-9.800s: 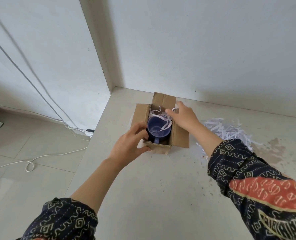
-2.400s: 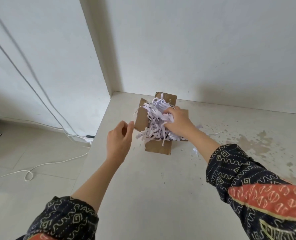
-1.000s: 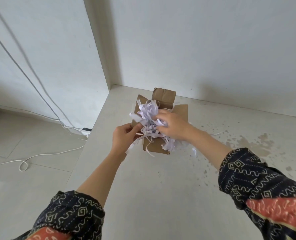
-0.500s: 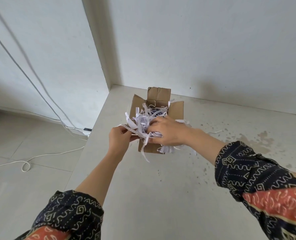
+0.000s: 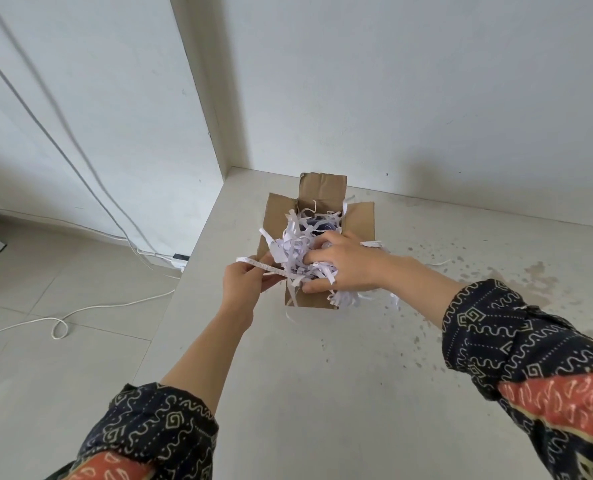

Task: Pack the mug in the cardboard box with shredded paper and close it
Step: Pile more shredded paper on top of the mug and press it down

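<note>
The open cardboard box point(image 5: 322, 188) stands on the pale counter near the wall corner, its flaps spread. White shredded paper point(image 5: 295, 244) heaps over its opening and spills down the front. Only a dark blue sliver of the mug point(image 5: 317, 224) shows between the strips at the back of the box. My right hand point(image 5: 343, 268) clutches a bunch of the shredded paper over the box's front edge. My left hand point(image 5: 244, 284), at the box's front left corner, pinches a long strip pulled out sideways from the heap.
The counter point(image 5: 322, 375) ends in a left edge with a drop to the tiled floor. A white cable point(image 5: 59, 323) and a plug lie on the floor. Loose paper bits and stains point(image 5: 530, 275) dot the counter to the right. Walls close in behind the box.
My right hand has drawn a handful of shreds toward the box's front, so a bit of the mug shows again. My left hand has pulled one strip out to the left.
</note>
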